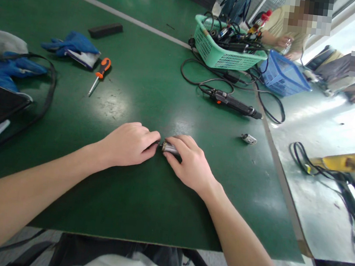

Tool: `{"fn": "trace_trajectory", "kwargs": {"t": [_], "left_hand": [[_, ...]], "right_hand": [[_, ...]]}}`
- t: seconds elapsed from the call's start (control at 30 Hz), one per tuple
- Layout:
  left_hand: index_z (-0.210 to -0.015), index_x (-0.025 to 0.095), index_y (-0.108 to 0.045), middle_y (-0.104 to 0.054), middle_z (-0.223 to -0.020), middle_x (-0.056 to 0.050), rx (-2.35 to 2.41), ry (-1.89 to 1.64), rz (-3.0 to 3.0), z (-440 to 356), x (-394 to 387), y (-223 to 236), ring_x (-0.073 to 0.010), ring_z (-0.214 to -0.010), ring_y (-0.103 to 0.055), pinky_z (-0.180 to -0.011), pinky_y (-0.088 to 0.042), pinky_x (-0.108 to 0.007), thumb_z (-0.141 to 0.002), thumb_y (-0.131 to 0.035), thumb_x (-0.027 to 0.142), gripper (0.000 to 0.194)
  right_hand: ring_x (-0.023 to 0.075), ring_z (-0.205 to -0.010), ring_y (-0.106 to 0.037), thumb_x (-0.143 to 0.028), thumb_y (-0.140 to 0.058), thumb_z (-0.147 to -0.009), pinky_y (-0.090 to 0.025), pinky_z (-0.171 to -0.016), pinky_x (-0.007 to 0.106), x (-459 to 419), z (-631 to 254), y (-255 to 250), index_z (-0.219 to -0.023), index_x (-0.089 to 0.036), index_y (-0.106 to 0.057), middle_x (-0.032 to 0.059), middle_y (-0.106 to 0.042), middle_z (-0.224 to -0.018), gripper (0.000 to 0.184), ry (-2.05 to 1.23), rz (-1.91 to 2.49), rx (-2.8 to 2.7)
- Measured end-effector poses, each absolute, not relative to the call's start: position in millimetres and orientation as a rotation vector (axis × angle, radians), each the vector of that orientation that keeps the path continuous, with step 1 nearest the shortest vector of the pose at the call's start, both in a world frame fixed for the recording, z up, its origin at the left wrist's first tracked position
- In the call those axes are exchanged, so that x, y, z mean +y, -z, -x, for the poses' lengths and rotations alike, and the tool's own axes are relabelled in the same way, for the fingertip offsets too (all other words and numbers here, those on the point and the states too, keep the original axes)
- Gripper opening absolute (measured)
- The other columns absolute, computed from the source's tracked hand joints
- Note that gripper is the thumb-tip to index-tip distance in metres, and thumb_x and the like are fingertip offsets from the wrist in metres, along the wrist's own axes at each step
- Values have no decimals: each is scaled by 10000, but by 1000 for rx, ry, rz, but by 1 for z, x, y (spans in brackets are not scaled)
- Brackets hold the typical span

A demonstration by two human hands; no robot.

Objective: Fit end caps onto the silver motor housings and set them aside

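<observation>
My right hand [189,160] is closed around a small silver metal cylinder [170,148] that looks like a little motor, just above the green tabletop. Its narrow end points left toward my left hand [133,145]. The fingers of that left hand are pressed together in a pinch, with a bit of something dark at the tips; what it is stays hidden. A small gap separates the two hands. Off to the right lies another small silver metal part [248,139]. Beyond it rests a black electric screwdriver [233,104] with a cable.
A green basket [227,59] full of cables and tools stands at the back, beside a blue basket [285,75]. An orange-handled screwdriver [101,71], blue gloves [74,44] and a dark block [105,30] lie left. A person [279,29] sits across, holding something clear.
</observation>
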State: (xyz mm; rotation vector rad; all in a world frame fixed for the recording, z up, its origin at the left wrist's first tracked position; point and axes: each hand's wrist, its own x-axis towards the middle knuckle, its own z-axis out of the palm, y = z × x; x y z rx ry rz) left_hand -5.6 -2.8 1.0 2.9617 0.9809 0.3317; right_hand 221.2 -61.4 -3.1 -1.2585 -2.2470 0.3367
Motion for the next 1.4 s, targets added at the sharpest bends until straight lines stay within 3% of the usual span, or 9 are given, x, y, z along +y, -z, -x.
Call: {"fn": "trace_trajectory", "kwargs": {"t": [1.1, 1.27, 1.4], "left_hand": [[-939, 168, -695, -680, -709, -37, 874, -391, -2968, 5, -2, -1, -196, -643, -636, -676, -453, -339, -1028, -454, 281, 281], [-891, 170, -691, -698, -735, -45, 896, -357, -2971, 7, 0, 2, -202, -651, -642, -680, -458, -347, -1057, -459, 346, 335], [-918, 177, -699, -711, -745, -45, 989, -315, -2935, 7, 2, 3, -221, -668, -657, -685, -463, -354, -1053, -494, 491, 398]], "right_hand": [[273, -1150, -646, -241, -578, -1029, -539, -1032, 445, -60, -221, 1, -1290, -215, -647, 112, -690, -1224, 271, -368, 1269, -2269], [261, -1161, -617, -206, -484, -1073, -524, -1037, 430, -63, -225, -7, -1373, -192, -595, 129, -652, -1270, 320, -317, 1239, -2448], [260, -1130, -606, -132, -427, -1067, -516, -1009, 420, -64, -226, -20, -1322, -220, -633, 122, -635, -1243, 340, -145, 1296, -2638]]}}
